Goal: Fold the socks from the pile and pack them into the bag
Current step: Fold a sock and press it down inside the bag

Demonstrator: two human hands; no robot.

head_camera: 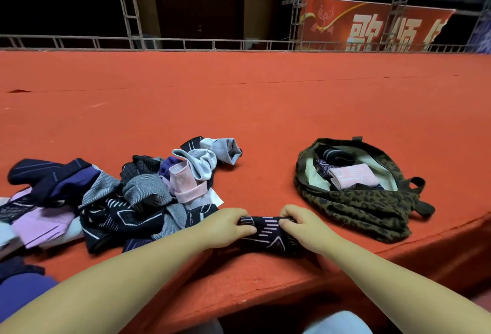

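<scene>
A dark navy sock with pink stripes (pixel 267 234) lies near the front edge of the red carpeted platform. My left hand (pixel 225 227) grips its left end and my right hand (pixel 303 227) grips its right end, fingers curled over the fabric. To the left sprawls the sock pile (pixel 111 195) in navy, grey, pink, lilac and white. At the right, a leopard-print bag (pixel 366 208) lies open, with a folded pink sock (pixel 353 175) and dark folded socks (pixel 334 156) inside.
The red carpeted platform (pixel 265 99) stretches far back to a low metal railing (pixel 186 42). Its front edge (pixel 265 288) drops off just below my hands. Scaffolding and a red banner (pixel 372 23) stand behind.
</scene>
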